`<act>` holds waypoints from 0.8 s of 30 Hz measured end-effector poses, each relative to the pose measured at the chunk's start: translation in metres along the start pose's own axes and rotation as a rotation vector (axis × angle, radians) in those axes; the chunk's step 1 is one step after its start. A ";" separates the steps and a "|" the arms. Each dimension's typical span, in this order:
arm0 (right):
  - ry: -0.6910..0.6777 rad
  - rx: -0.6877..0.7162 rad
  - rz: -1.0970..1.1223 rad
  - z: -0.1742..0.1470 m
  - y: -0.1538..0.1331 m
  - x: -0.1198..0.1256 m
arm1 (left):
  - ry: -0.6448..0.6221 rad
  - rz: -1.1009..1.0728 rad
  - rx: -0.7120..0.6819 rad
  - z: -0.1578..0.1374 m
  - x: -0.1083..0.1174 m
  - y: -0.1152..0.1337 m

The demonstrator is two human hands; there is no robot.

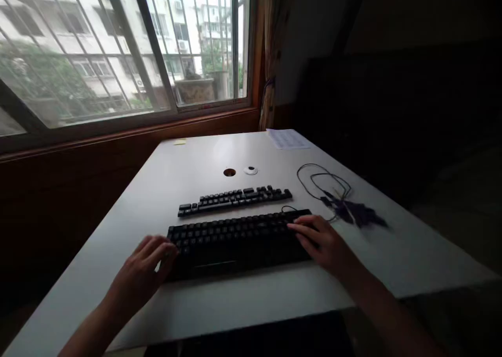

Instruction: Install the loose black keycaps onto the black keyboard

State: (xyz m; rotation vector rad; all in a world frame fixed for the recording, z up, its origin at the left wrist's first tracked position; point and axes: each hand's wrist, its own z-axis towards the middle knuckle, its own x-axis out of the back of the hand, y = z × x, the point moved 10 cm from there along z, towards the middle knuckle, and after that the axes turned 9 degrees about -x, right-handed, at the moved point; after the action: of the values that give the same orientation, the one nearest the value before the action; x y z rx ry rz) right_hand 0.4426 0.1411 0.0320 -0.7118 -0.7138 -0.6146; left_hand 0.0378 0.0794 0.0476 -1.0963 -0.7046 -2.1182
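A black keyboard (239, 242) lies in front of me on a white table. Its back rows carry keycaps, while the front part looks bare and dark. My left hand (147, 263) is closed on the keyboard's left end, fingers curled over the edge. Over the right side, my right hand (319, 239) has its fingertips brought together at the keys; whatever is between them is too small to make out. Just behind the keyboard, loose black keycaps (235, 200) are laid out in rows on the table.
To the right lie a coiled black cable (325, 176) and a dark purple cloth-like item (361, 214). Farther back are a round hole (229, 172), its white cover (250, 170), a printed sheet (289, 139) and a yellow note (180, 142). A barred window (117, 48) stands beyond.
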 end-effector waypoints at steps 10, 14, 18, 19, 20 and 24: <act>0.010 -0.032 0.015 0.001 0.002 0.003 | 0.163 -0.055 0.350 -0.009 -0.018 -0.029; 0.005 -0.026 0.013 0.001 0.000 0.003 | 0.171 -0.101 0.395 -0.014 -0.028 -0.038; 0.003 -0.028 0.018 0.001 0.000 0.002 | 0.214 -0.153 0.444 -0.018 -0.030 -0.042; 0.004 -0.030 0.017 0.001 0.000 0.002 | 0.225 -0.162 0.449 -0.019 -0.030 -0.042; 0.004 -0.032 0.015 0.001 0.000 0.002 | 0.236 -0.168 0.453 -0.020 -0.031 -0.043; 0.014 -0.034 0.010 0.002 0.000 0.002 | 0.271 -0.168 0.454 -0.023 -0.031 -0.044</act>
State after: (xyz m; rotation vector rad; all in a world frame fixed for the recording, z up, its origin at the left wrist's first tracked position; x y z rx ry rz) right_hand 0.4430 0.1418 0.0346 -0.7414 -0.6880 -0.6230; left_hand 0.0079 0.1013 0.0025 -0.5107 -1.1032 -2.0454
